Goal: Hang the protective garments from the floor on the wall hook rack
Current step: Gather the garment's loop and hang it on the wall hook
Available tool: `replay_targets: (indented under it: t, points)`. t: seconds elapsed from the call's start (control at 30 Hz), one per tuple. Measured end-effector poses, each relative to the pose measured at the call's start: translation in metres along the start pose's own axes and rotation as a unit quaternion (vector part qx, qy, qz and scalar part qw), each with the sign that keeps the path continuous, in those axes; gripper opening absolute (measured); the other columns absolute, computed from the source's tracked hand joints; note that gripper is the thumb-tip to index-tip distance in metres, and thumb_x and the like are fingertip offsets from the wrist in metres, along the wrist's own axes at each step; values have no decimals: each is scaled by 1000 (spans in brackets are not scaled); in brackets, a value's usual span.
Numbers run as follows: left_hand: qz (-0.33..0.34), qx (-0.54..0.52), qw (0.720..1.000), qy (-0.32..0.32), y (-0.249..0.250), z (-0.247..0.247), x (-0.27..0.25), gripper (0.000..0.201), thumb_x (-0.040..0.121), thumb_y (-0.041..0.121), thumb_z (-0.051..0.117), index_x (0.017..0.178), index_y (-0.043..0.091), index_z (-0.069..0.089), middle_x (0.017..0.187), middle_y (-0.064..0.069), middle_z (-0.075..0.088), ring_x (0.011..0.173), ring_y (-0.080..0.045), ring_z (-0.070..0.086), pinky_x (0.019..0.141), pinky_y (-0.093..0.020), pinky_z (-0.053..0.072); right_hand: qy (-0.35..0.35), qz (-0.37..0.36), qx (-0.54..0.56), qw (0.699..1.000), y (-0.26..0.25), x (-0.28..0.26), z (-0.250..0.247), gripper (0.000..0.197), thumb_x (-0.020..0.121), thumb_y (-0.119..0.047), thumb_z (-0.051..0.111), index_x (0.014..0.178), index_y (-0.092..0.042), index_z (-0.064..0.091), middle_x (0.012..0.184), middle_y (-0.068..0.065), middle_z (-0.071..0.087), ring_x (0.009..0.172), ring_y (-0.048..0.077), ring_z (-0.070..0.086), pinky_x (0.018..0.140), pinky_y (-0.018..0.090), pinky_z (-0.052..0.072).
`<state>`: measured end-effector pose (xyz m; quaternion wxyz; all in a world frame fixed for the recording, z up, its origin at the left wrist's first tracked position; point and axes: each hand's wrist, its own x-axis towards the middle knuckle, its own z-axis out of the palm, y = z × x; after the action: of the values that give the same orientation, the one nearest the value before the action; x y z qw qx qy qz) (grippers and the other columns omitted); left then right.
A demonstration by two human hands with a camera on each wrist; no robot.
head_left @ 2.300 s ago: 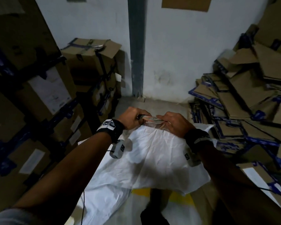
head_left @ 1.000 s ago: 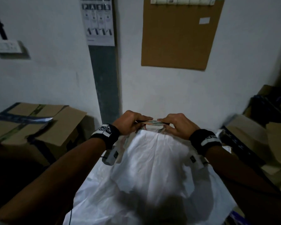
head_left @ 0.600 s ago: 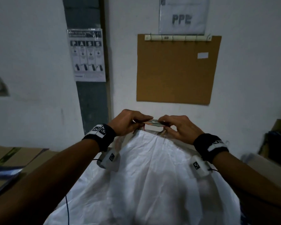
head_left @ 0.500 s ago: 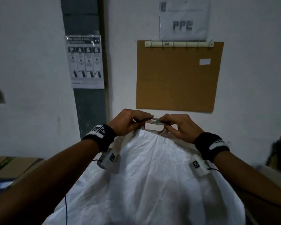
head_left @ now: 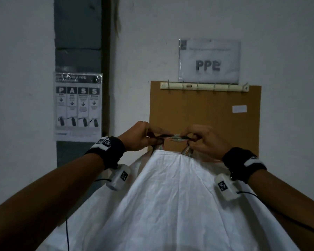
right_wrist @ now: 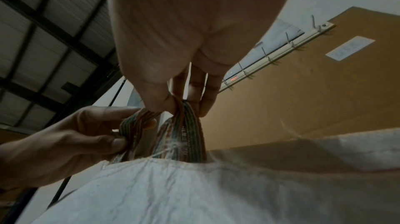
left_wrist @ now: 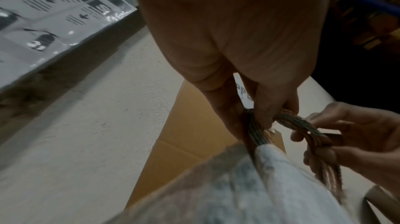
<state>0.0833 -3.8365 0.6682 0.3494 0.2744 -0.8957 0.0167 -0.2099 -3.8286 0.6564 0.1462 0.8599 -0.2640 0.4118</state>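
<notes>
Head view has you facing the far wall with the white garment [head_left: 174, 200] draped down toward you from both hands, so it's off the floor and hanging below the hook rack [head_left: 204, 87], not on it yet; your left hand [head_left: 140, 138] pinches the left end of the striped neck loop [head_left: 177, 137] and your right hand [head_left: 205, 140] pinches the right end, both grasping it, stretching it flat and open between them, probably so a hook can pass through the gap. Left wrist view shows fingers [left_wrist: 266, 108] curled over the webbing where it meets the cloth, and right wrist view shows thumb and fingers clamped on the strap just above the hem, with the rack's metal hooks [right_wrist: 265, 56] sticking out up and to the right, well above the loop. Rack sits at the top edge of the brown board [head_left: 205, 113], right under the PPE sign [head_left: 208, 60]; PASS poster [head_left: 78, 107] is off to the left on the grey pillar. All hooks look bare, so I'd judge this as first garment, lift phase: you need to raise the loop above a hook tip, then drop it over; keep the loop taut or it may slip past the thin prong
</notes>
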Motion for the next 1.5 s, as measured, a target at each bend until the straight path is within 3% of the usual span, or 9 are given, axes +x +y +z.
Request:
replay_targets:
  t: [0.1,0.33,0.53,0.9,1.0,1.13,1.27,1.33,1.5]
  points:
    - [8,1,1000,-10,-16,-19,33,41,96,23,74,134,38,68,110,9,80,94,-9,77,93,-37,61,15,14,0,1000,20,29,-8,30,82,-10,71,107,-27,72,78,-2,59,67,22,58,64,46,52]
    - [-1,-38,999,23,-46,-69,92,41,94,15,75,133,28,71,105,0,81,93,-14,79,91,-36,63,53,15,-30,998,37,106,-27,41,79,-3,72,112,-26,75,99,-11,72,67,20,67,65,38,57]
    - [9,-19,998,65,-60,-103,128,38,95,15,73,132,23,72,115,4,78,94,-9,77,85,-24,62,91,3,-61,994,49,156,-33,43,76,2,71,111,-21,78,71,-35,65,53,3,62,62,7,45]
    - [9,58,989,138,-80,-130,182,31,96,28,73,127,29,75,91,16,79,78,-2,77,78,-8,54,123,45,-109,985,76,218,-42,34,82,-8,72,113,-20,79,105,-3,77,67,-16,58,68,-4,39]
    - [3,61,985,162,-84,-131,194,28,95,26,74,123,29,77,75,31,73,72,3,74,73,-5,50,125,83,-133,980,84,234,-41,37,83,-3,70,115,-21,78,111,2,76,84,1,62,81,6,43]
    - [-13,80,981,176,-95,-127,206,27,95,29,74,122,30,78,108,12,79,73,12,67,80,-8,51,113,117,-185,969,88,249,-31,41,84,1,66,118,-20,76,119,8,73,109,21,68,96,13,43]
    - [-33,111,977,182,-104,-119,212,26,96,32,73,121,32,78,117,10,78,75,13,62,86,-11,53,86,144,-257,952,95,257,-16,46,80,-5,68,118,-29,75,110,8,74,95,28,72,89,35,60]
    - [-40,113,976,183,-107,-115,214,25,96,31,73,120,31,79,116,9,78,76,11,62,82,-3,48,67,151,-286,944,95,260,-11,40,81,-9,67,114,-29,76,105,11,71,89,33,71,83,39,61]
    - [-66,80,975,195,-114,-109,219,24,94,23,73,117,30,80,118,7,78,108,-6,70,101,-21,52,59,171,-304,935,99,266,-2,32,86,-10,64,109,-26,78,104,12,67,88,34,68,82,40,61]
